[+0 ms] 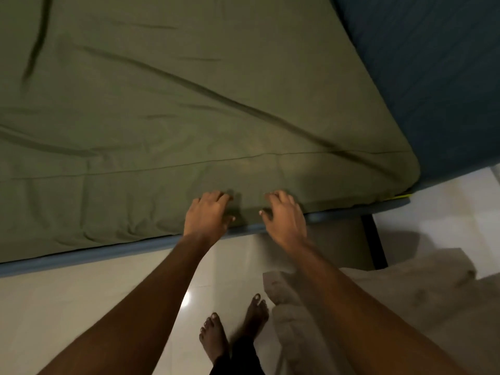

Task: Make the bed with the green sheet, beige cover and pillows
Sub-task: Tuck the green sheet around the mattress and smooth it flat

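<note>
The green sheet (176,109) lies spread over the bed, hanging down its near side to the blue frame (81,257). The left hand (207,213) and right hand (284,216) press on that hanging edge, fingers curled and spread, gripping nothing. A beige cover (405,293) is heaped on the floor (81,307) at the right.

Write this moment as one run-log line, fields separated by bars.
step: tucking green sheet | left hand, right hand: on sheet's near edge | beige cover: on floor | pillows: unseen
</note>
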